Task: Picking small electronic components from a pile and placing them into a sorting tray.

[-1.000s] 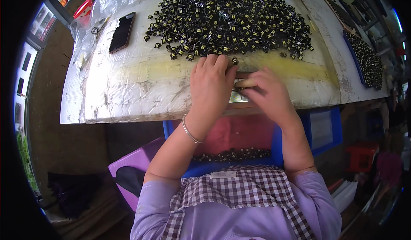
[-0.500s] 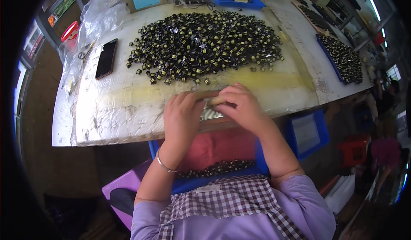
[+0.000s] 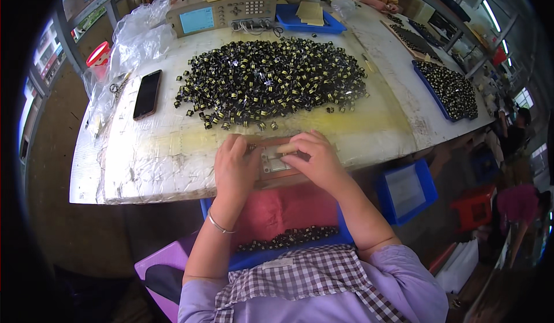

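Note:
A small metal plate with parallel slots lies on a reddish-brown board at the table's near edge. My left hand is at the plate's left end, fingers curled together; a dark bit shows at their tips, too small to name. From the right, my right hand reaches over the plate with bent fingers. Something short and tan is at its index fingertip, a finger cover or a held piece, I cannot tell which. Beyond both hands spreads a large heap of small black parts with yellow bands.
A phone lies left of the heap. Behind stand a bench meter with a screen and a blue tray. Below the table edge, a blue bin lined in red holds more parts. Another person's hands are at the far right.
The view has tilted, so the table sits lower in it. My right-hand fingers have shifted left over the slotted plate, and more of the plate shows between my hands.

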`<action>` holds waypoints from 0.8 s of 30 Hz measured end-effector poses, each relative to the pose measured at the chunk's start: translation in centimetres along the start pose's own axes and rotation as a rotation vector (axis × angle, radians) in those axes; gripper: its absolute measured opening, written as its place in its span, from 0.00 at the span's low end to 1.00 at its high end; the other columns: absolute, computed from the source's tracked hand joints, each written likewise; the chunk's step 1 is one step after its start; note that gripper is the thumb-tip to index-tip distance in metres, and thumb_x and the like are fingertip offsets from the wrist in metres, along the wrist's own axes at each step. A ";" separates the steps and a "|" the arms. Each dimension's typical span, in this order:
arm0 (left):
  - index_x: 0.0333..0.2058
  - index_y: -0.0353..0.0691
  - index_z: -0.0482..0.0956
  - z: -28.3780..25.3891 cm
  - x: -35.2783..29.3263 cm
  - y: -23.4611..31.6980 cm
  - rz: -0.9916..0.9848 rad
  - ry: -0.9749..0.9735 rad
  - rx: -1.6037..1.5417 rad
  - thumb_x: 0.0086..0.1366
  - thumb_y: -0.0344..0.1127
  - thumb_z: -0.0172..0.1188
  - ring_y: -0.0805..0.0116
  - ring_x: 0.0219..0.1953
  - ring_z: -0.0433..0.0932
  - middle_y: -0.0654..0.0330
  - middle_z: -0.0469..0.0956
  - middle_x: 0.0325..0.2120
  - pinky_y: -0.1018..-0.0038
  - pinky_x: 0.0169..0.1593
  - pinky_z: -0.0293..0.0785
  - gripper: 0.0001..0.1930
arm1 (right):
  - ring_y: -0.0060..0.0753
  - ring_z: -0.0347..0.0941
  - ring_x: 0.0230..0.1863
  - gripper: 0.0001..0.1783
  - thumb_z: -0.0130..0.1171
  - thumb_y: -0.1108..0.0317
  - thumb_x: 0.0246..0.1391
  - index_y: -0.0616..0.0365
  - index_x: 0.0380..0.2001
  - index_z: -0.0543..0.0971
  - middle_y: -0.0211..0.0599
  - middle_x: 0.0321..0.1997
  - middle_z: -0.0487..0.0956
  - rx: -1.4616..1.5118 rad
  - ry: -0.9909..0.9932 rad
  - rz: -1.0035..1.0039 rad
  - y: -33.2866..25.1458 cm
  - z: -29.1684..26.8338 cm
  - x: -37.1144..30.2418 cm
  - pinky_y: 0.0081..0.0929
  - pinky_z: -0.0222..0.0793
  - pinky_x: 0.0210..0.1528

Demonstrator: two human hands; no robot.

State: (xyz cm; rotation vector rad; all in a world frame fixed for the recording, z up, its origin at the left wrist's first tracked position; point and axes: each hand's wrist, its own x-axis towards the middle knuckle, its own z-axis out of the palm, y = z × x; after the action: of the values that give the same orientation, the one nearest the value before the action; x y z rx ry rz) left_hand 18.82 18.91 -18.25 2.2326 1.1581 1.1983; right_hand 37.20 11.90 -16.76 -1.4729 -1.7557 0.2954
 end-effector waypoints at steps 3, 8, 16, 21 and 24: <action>0.31 0.38 0.78 -0.1 0.0 0.0 0.019 -0.008 -0.001 0.53 0.30 0.65 0.53 0.35 0.74 0.56 0.74 0.31 0.62 0.40 0.70 0.07 | 0.35 0.75 0.41 0.09 0.69 0.65 0.46 0.49 0.33 0.84 0.31 0.35 0.78 -0.004 0.033 -0.004 -0.1 0.3 0.0 0.41 0.57 0.64; 0.33 0.38 0.80 0.1 -0.2 -0.3 0.081 0.020 0.003 0.53 0.31 0.66 0.55 0.37 0.74 0.57 0.75 0.32 0.64 0.41 0.71 0.08 | 0.33 0.75 0.41 0.09 0.70 0.65 0.46 0.49 0.33 0.84 0.30 0.36 0.80 -0.057 0.101 0.004 -0.1 0.8 -0.1 0.39 0.57 0.63; 0.37 0.39 0.84 -0.2 -0.2 0.0 0.120 0.035 0.010 0.54 0.29 0.66 0.57 0.36 0.76 0.57 0.78 0.32 0.68 0.40 0.72 0.10 | 0.46 0.73 0.44 0.14 0.65 0.62 0.52 0.54 0.42 0.80 0.40 0.40 0.78 -0.363 0.445 0.056 5.9 -4.1 1.6 0.40 0.68 0.49; 0.36 0.39 0.84 0.1 0.0 0.0 0.128 0.054 0.022 0.54 0.29 0.66 0.57 0.36 0.76 0.57 0.78 0.32 0.68 0.40 0.72 0.09 | 0.48 0.74 0.43 0.11 0.62 0.68 0.53 0.57 0.39 0.78 0.42 0.39 0.78 -0.501 0.360 0.087 7.1 -3.7 2.1 0.43 0.67 0.50; 0.36 0.38 0.84 -0.1 -0.1 -0.1 0.135 0.055 0.030 0.54 0.29 0.66 0.57 0.36 0.76 0.57 0.79 0.33 0.68 0.40 0.72 0.09 | 0.41 0.74 0.39 0.09 0.63 0.72 0.51 0.57 0.38 0.80 0.39 0.38 0.78 -0.418 0.358 -0.022 5.3 -2.1 2.2 0.33 0.71 0.43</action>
State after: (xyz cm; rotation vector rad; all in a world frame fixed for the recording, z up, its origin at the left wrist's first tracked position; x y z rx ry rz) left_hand 18.70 18.83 -18.33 2.3468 1.0664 1.3100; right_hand 42.43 14.83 -17.80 -1.6701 -1.5947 -0.3519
